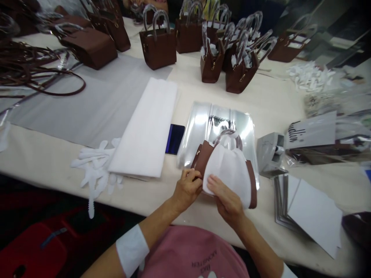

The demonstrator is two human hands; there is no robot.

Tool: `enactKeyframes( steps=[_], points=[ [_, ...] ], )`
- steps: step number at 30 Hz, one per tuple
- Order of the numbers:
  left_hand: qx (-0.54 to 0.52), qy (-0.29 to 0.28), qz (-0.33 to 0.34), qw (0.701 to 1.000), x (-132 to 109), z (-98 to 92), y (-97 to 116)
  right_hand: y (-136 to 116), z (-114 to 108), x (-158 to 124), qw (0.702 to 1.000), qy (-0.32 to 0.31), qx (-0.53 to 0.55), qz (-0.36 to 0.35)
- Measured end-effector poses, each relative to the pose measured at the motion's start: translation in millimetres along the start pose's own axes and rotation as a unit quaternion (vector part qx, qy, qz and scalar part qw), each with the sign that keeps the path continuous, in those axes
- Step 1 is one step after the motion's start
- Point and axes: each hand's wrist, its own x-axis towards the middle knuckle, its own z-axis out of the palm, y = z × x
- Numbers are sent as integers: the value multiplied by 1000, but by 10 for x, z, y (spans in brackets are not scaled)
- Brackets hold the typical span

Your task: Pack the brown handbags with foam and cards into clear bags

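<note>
A brown handbag (253,185) stands near the table's front edge, with a sheet of white wrapping (232,170) covering most of the side facing me. Clear plastic covers its handles (238,141). My right hand (228,200) grips the bag's lower part, thumb pressed on the white wrapping and the other fingers hidden beneath. At the bag's lower left corner, my left hand (188,188) has its fingers curled and closed on the edge. Under and behind the bag lies a stack of clear plastic sleeves (197,119).
A folded white foam sheet (147,135) and a dark phone (175,139) lie to the left, beside white plastic strips (95,162). On the right are a grey tape dispenser (269,152) and white cards (314,212). Several brown handbags (159,48) stand at the back.
</note>
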Motion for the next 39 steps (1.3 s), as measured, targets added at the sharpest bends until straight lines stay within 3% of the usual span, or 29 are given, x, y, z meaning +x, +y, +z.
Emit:
enactKeyframes(
  steps=[4, 10, 15, 19, 25, 30, 36, 39],
  points=[
    [-14, -27, -20, 999, -117, 124, -111, 81, 247, -253, 1000, -22, 21, -8],
    [-50, -31, -18, 998, -244, 190, -241, 158, 257, -301, 998, -43, 40, -27],
    [-109, -81, 44, 990, -293, 94, -363, 186, 251, -312, 997, -46, 55, -10],
    [-76, -121, 100, 985, -348, -7, -397, 186, 234, -325, 994, -49, 91, 27],
    [-38, -70, 142, 987, -404, 57, -359, 197, 173, -330, 986, -48, 140, 77],
    [-79, -63, 48, 994, -275, 89, -280, 193, 142, -311, 987, -37, 139, 78],
    [-76, -57, -12, 995, -159, 93, -254, 173, 187, -282, 997, -26, 74, -3],
    [-94, -65, -28, 993, -126, 90, -257, 198, 224, -313, 997, -61, 17, -52]
  ],
)
